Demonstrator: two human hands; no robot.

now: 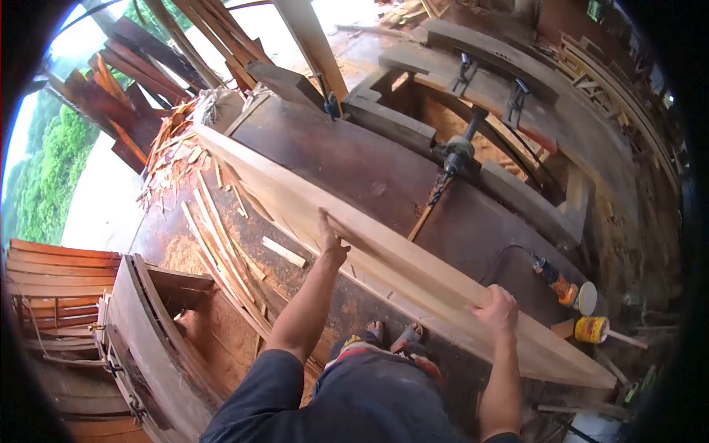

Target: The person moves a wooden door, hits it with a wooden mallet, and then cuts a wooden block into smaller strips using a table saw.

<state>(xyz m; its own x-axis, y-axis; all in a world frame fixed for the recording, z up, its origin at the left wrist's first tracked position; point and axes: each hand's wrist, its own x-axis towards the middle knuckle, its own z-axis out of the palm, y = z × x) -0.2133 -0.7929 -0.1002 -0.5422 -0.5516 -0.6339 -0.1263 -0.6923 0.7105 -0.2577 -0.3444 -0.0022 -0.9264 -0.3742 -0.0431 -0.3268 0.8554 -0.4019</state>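
A long, pale wooden board (pixel 413 255) stands on edge in front of me, running from the upper left to the lower right. My left hand (pixel 332 238) rests against its near face, around the middle, with the fingers stretched out. Further right, my right hand (pixel 498 310) is closed over the board's upper edge, its fingertips partly hidden. Beyond the board, a power drill (pixel 459 151) with a long bit lies at the edge of the dark worktop (pixel 354 159).
An angle grinder (pixel 557 283) and a yellow tin (pixel 591 329) sit at the right. Clamps (pixel 517 102) hold timber frames behind the worktop. Wood strips (pixel 221 251) and shavings litter the left side. A curved wooden piece (pixel 151 347) stands at lower left.
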